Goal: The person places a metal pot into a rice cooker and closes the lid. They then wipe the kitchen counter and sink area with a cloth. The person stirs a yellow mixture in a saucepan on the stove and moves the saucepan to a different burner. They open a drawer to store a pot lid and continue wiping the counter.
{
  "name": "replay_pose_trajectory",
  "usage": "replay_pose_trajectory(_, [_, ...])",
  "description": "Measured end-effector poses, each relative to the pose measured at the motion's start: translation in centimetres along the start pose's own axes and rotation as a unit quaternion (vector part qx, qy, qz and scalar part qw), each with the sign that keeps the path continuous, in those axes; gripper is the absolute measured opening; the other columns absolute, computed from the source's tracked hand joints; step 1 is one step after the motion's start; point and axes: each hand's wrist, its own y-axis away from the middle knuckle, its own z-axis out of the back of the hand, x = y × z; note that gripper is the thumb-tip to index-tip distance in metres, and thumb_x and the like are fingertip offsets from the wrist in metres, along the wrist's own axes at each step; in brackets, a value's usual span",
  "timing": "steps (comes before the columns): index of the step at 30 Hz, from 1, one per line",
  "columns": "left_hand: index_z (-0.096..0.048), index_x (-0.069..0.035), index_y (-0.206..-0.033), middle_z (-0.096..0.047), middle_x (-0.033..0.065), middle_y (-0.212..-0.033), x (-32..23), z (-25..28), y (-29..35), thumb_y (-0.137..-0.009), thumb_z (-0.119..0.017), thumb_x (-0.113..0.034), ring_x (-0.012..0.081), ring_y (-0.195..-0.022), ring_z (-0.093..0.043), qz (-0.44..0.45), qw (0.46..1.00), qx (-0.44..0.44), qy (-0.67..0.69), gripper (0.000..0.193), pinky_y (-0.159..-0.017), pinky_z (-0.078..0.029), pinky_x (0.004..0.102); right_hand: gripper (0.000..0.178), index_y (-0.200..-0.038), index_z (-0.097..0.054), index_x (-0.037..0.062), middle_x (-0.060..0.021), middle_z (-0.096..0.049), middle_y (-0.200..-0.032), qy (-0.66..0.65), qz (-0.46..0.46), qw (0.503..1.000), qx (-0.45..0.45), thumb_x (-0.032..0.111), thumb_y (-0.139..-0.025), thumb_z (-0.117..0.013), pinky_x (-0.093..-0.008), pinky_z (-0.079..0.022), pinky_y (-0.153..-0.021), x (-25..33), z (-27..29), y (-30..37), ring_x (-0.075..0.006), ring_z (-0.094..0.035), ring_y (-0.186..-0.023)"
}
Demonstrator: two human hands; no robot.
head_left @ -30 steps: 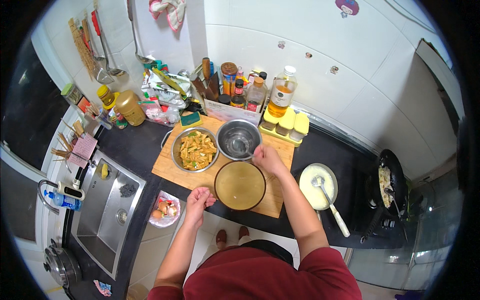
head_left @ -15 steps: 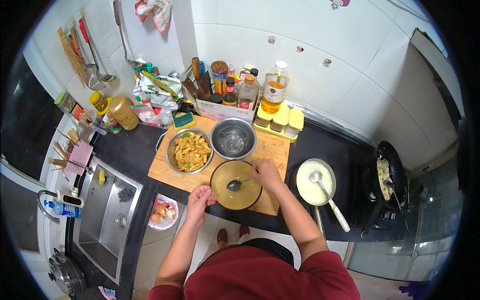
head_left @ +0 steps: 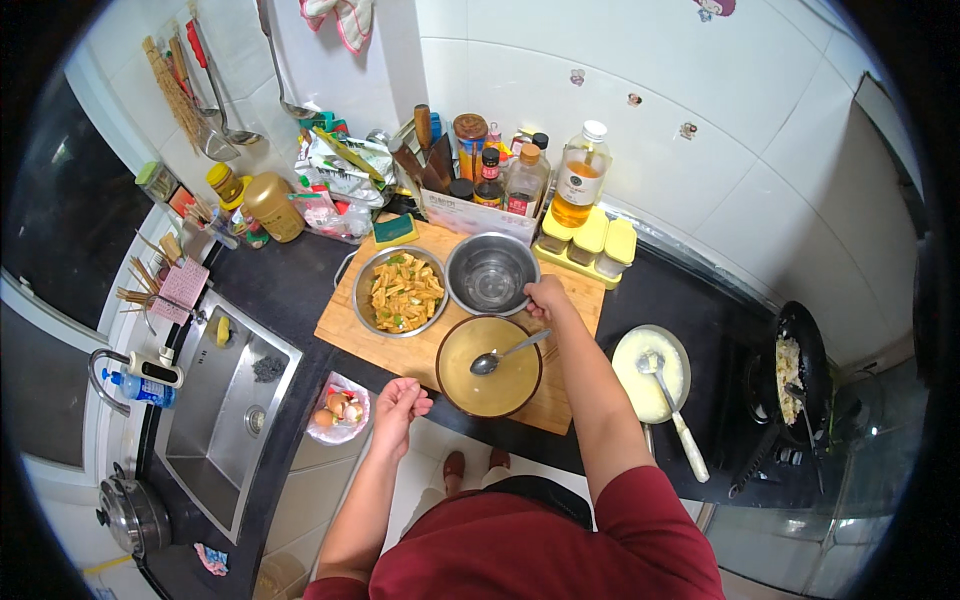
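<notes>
At the right rim of a steel bowl [head_left: 491,252], which holds what looks like clear liquid, my right hand [head_left: 545,298] has its fingers closed. Just in front of it sits an amber glass bowl [head_left: 450,385] with a metal spoon [head_left: 487,363] leaning inside, its handle over the right rim. My left hand [head_left: 401,404] hovers beside the amber bowl's lower left, fingers curled together; whatever is in them, if anything, is hidden. Another steel bowl [head_left: 362,312], to the left, is filled with cut yellowish-brown pieces and green bits [head_left: 405,292]. All three bowls stand on a wooden cutting board [head_left: 340,325].
A pan [head_left: 686,352] of pale yellow liquid with a ladle [head_left: 676,410] stands to the right, beside a dark wok [head_left: 815,345] of food. Bottles and a seasoning box [head_left: 590,245] line the wall. At left are a sink [head_left: 205,440] and a bag of eggshells [head_left: 340,408].
My right hand has left the spoon and moved up to the steel bowl's rim. The spoon now rests against the amber bowl's edge. The whole view has shifted slightly.
</notes>
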Motion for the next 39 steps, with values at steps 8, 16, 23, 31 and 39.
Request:
replay_pose_trajectory(8, [-0.054,-0.007,-0.100,-0.060,0.0026,-0.082,0.3,-1.3,0.0,-0.093,-0.056,-0.020,0.0125,-0.070,-0.061,0.000,1.000,-0.009,-0.023,0.014,-0.064,-0.049,0.0238,0.015,-0.096,-0.055,-0.0027,-0.0081,-0.057,-0.062,-0.017,0.216,0.968,-0.123,0.002,-0.082,-0.054,-0.0305,-0.042,-0.036,-0.7,3.4,3.8,-0.0141,-0.054,-0.043])
replay_pose_trajectory(16, [-0.054,-0.005,-0.105,-0.060,0.0033,-0.087,-0.4,-4.0,-0.5,-0.091,-0.058,-0.016,0.0110,-0.073,-0.061,-0.045,0.999,0.009,-0.022,0.018,-0.066,-0.049,0.0219,0.025,-0.103,-0.056,0.0000,-0.0162,-0.062,-0.071,-0.009,0.343,0.934,-0.100,0.007,-0.078,-0.057,-0.0373,-0.050,-0.057,4.6,3.1,11.4,-0.0267,-0.063,-0.057])
replay_pose_trajectory(23, [-0.043,0.001,-0.125,-0.060,0.0042,-0.089,-2.5,-1.4,0.2,-0.090,-0.060,-0.013,0.0116,-0.077,-0.061,-0.128,0.991,-0.035,-0.021,0.042,-0.069,-0.049,0.0225,0.030,-0.107,-0.055,0.0002,-0.0217,-0.061,-0.076,0.044,0.419,0.907,-0.026,0.007,-0.078,-0.058,-0.0414,-0.048,-0.066,6.4,-3.5,16.8,-0.0353,-0.063,-0.072])
replay_pose_trajectory(31, [-0.056,-0.004,-0.105,-0.060,-0.0024,-0.080,-8.8,11.1,1.7,-0.089,-0.061,-0.008,0.0048,-0.068,-0.053,-0.251,0.963,-0.100,-0.008,0.018,-0.063,-0.043,0.0194,0.035,-0.111,-0.051,0.0011,-0.0231,-0.061,-0.076,0.064,0.463,0.883,0.032,0.009,-0.078,-0.060,-0.0447,-0.048,-0.068,8.0,-18.1,23.4,-0.0398,-0.062,-0.074])
replay_pose_trajectory(39, [-0.063,-0.001,-0.104,-0.065,0.0032,-0.093,-14.4,28.8,6.3,-0.085,-0.057,0.001,0.0110,-0.080,-0.059,-0.363,0.910,-0.201,-0.002,0.019,-0.074,-0.048,0.0254,0.039,-0.107,-0.050,0.0058,-0.0117,-0.061,-0.086,0.052,0.654,0.754,0.030,-0.004,-0.071,-0.063,-0.0346,-0.050,-0.070,7.9,-35.8,29.5,-0.0290,-0.062,-0.077])
